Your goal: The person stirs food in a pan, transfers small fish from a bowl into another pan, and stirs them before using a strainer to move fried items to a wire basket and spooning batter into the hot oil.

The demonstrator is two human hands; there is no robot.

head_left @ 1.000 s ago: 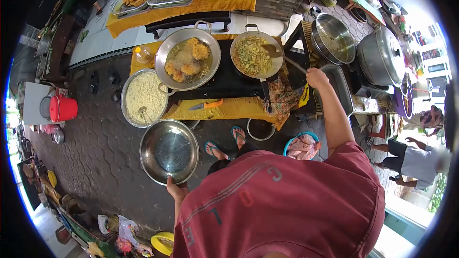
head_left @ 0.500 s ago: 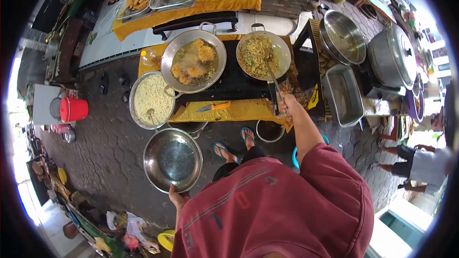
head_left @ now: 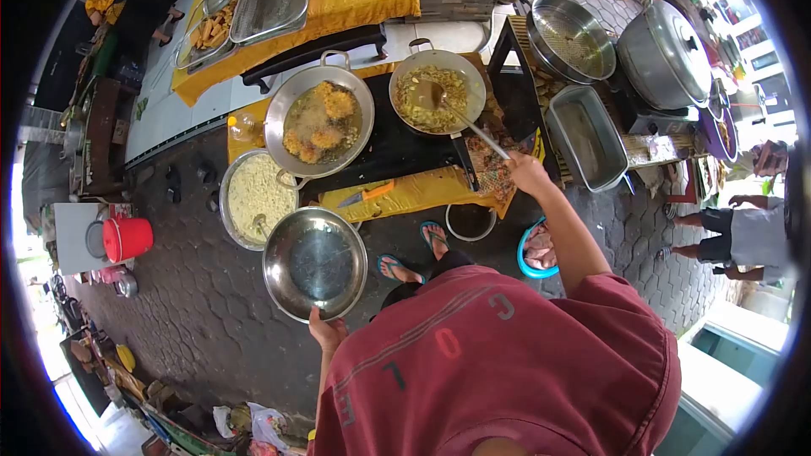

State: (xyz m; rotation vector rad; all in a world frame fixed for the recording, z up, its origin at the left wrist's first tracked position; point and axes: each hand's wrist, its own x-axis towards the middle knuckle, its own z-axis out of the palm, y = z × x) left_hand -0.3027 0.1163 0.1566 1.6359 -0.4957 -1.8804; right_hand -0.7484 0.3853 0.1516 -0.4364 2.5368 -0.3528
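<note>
My left hand (head_left: 328, 329) grips the near rim of a wide, shiny metal bowl (head_left: 314, 266), bare inside. My right hand (head_left: 530, 174) is closed round the end of a long-handled spatula (head_left: 486, 135). Its broad head is over a wok (head_left: 477, 76) of chopped, yellow-green food (head_left: 429, 114). To the left, a larger two-handled wok (head_left: 274, 118) holds golden fritters (head_left: 314, 139) frying in oil. A basin of pale batter-like mix (head_left: 258, 194), with a spoon in it, stands just beyond the metal bowl.
An orange-handled knife (head_left: 367, 193) lies on the yellow cloth (head_left: 422, 190) before the stove. Pots and a deep rectangular pan (head_left: 587, 139) stand right. A blue basin (head_left: 522, 262) sits on the floor by my right side. Another person (head_left: 752, 232) stands far right.
The spatula head has come up out of the food and into sight, with my right hand still on the handle. The metal bowl is nearer the stove. The whole view has shifted.
</note>
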